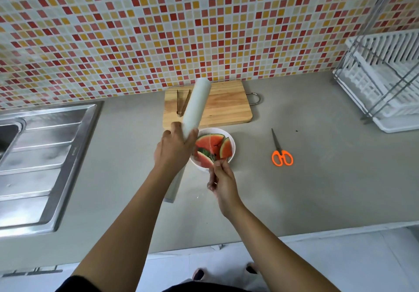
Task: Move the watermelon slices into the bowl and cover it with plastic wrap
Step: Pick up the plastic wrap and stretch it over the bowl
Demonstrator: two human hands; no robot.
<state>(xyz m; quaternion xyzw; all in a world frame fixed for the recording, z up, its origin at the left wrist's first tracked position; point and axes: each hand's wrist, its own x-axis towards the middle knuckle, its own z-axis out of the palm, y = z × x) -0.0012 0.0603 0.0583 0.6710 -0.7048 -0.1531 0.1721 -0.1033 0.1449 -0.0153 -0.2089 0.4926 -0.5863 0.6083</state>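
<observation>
Head view, grey table [317,189]. At 12 o'clock of the white bowl [233,146], a wooden cutting board [222,108] with tongs [181,103] on it. At 3 o'clock, well apart, orange-handled scissors [281,151]. Far at 2 o'clock, a white dish rack [385,83]; at 9 o'clock, a steel sink [34,155]. Across the board and over the bowl's 10 o'clock rim, the plastic wrap roll [196,108], tilted, lower end held tight in the left hand [174,149] grip. Watermelon slices [208,143] inside the bowl, just at 3 o'clock of that grip. Right hand [223,180] at the bowl's 6 o'clock rim, fingertips pinched narrow on sheer film [212,158], barely visible.
</observation>
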